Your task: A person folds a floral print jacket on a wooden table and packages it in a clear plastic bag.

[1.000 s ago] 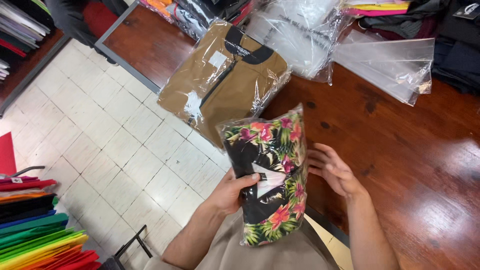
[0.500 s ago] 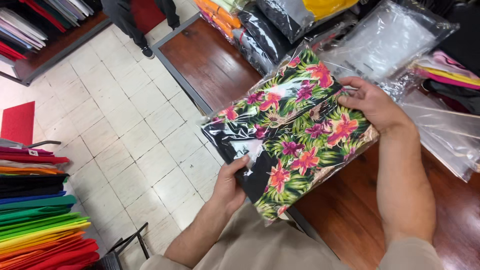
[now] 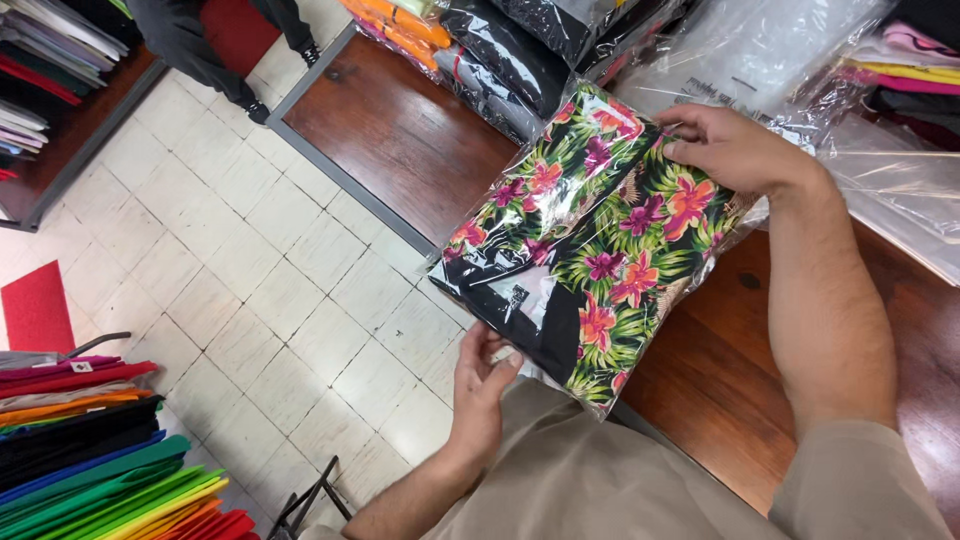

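just one bagged floral shirt (image 3: 590,240), two hands

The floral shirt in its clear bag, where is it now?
In the head view, the floral shirt is at centre, held over the table edge between the left hand and the right hand.

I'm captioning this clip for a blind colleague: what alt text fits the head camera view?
Two bare hands hold a folded black shirt with pink and orange flowers, sealed in a clear plastic bag, above a dark wooden table; the left hand grips its near edge, the right hand its far edge. More bagged garments lie beyond.
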